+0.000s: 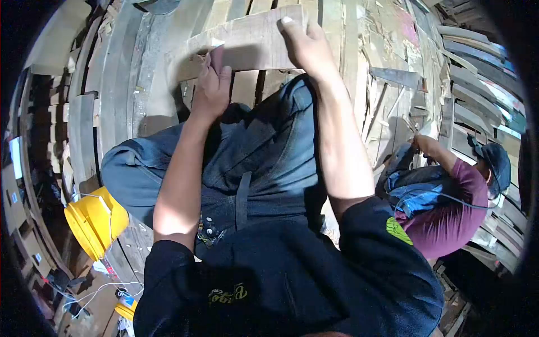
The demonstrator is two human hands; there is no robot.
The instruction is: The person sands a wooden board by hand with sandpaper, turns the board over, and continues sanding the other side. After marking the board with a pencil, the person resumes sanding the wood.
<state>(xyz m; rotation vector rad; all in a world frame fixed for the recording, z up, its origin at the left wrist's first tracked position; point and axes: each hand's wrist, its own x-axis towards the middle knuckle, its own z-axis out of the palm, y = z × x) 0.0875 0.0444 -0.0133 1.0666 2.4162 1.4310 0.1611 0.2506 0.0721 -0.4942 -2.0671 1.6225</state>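
A flat, light wooden board [255, 42] lies across the planks beyond my crossed legs. My left hand [212, 90] is closed round a folded pinkish-brown piece [217, 58], which looks like sandpaper, at the board's near left part. On the board's right end rests my right hand [310, 50], its thumb on the top face and its fingers over the far edge, holding the board. The fingers of the right hand are partly hidden.
A co-worker in a maroon shirt and cap [469, 196] sits at the right. Near them lies a saw-like blade [396, 76] among wood scraps. A yellow bucket [98, 222] stands at the left, with white cables [92, 295] below it. Slatted wood surrounds me.
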